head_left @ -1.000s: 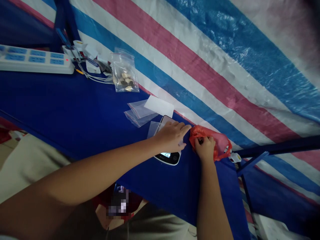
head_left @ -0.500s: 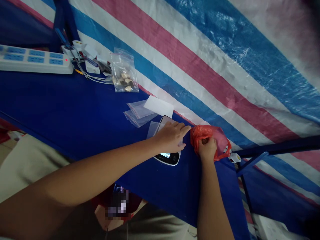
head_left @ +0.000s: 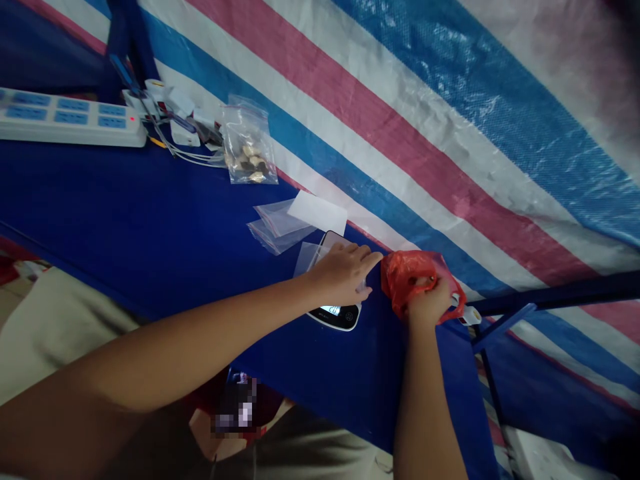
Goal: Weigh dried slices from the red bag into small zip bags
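Note:
My left hand [head_left: 343,272] rests over a small digital scale [head_left: 325,317] with a lit display. Its fingers stretch to the right, and a thin clear plastic bag [head_left: 303,259] lies on the scale under it. A bit of that plastic shows between thumb and fingers. My right hand [head_left: 431,303] reaches into the opening of a crumpled red plastic bag [head_left: 400,277] on the table to the right of the scale. The bag and slight blur hide its fingertips, so what they touch cannot be made out.
Flat clear zip bags [head_left: 280,227] and a white card [head_left: 320,212] lie behind the scale. A filled zip bag [head_left: 250,157] leans at the back. White plugs and cables [head_left: 183,127] sit beside a power strip [head_left: 75,123]. Striped sheeting [head_left: 400,133] borders the blue table [head_left: 165,233].
My right hand has shifted right and slightly up within the red bag, and the bag's opening has changed shape around it. My left hand stays in place over the scale.

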Demonstrator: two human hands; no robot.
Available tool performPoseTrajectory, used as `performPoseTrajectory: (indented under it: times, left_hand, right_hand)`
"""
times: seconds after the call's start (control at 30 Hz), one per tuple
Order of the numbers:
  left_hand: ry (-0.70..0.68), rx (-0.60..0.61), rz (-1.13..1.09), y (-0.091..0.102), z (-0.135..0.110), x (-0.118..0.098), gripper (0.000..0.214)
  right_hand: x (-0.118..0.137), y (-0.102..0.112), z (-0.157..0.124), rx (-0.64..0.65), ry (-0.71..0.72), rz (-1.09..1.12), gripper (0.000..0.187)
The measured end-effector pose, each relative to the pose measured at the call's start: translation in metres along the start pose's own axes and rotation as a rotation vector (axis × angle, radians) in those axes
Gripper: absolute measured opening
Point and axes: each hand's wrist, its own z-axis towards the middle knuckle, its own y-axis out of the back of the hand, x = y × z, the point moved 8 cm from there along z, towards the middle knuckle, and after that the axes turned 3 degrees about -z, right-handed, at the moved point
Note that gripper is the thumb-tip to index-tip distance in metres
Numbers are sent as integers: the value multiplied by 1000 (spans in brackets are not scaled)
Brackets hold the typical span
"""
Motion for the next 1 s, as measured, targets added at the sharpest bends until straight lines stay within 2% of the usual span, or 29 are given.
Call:
performPoseTrajectory:
  times: [0.13, 0.2, 0.27, 0.33, 0.37, 0.43, 0.5, 0.57, 0.63, 0.77, 0.87, 1.0]
  left_hand:
    - [-3, 5, -11, 0, 0, -1, 55]
    - [-9, 6, -21, -1, -1, -1, 54]
    - [-21, 2, -30, -1, -1, -1, 56]
    - [-33, -3, -38, -1, -1, -2, 60]
    - [-35, -8, -45, -1, -1, -2, 63]
    - [-34, -28, -72, 1, 0, -1, 68]
    - [-43, -68, -109, 4, 1, 0, 70]
    - [-56, -110, -141, 7, 1, 0, 70]
    - [-74, -136, -163, 8, 1, 0, 70]
    - [-99, -158, -184, 7, 0, 0, 72]
    - [-96, -157, -175, 6, 0, 0, 73]
    - [-108, -122, -142, 4, 0, -4, 75]
  right_hand:
    - [-19, 21, 6, -165, -172, 148, 36]
    - [-18, 37, 5, -258, -210, 238, 40]
    - [-2, 56, 0, -329, -182, 334, 42]
    - [26, 70, -10, -331, -92, 422, 44]
    - [43, 72, -15, -269, -34, 471, 48]
    - [81, 58, -26, 34, 80, 626, 51]
    - [106, 46, -39, 265, 100, 805, 49]
    - [117, 37, -47, 402, 70, 915, 47]
    - [120, 32, -51, 515, 50, 928, 47]
    - [119, 24, -59, 686, 19, 934, 51]
    - [118, 24, -63, 690, -14, 980, 47]
    - [127, 22, -72, 726, 46, 888, 32]
